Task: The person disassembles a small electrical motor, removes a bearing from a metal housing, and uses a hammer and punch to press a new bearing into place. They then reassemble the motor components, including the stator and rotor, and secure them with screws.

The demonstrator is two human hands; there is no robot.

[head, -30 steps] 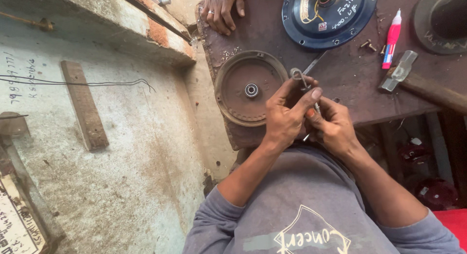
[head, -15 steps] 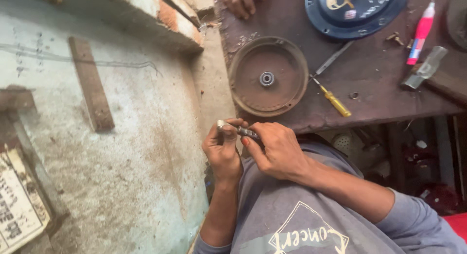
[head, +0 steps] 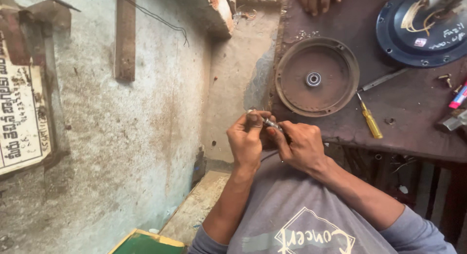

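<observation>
Metal pin pinched btwn left hand & right hand fingertips, near rusty disc.

Head camera, looking steeply down, close over workbench

Small metal rod-like part: slim, grey, shiny, with a rounded pale end at 9 o'clock. Lies tilted, running from 10 o'clock down toward 4 o'clock. Pinched between fingertips of left hand and right hand. Mostly hidden; finer detail unclear.
</observation>
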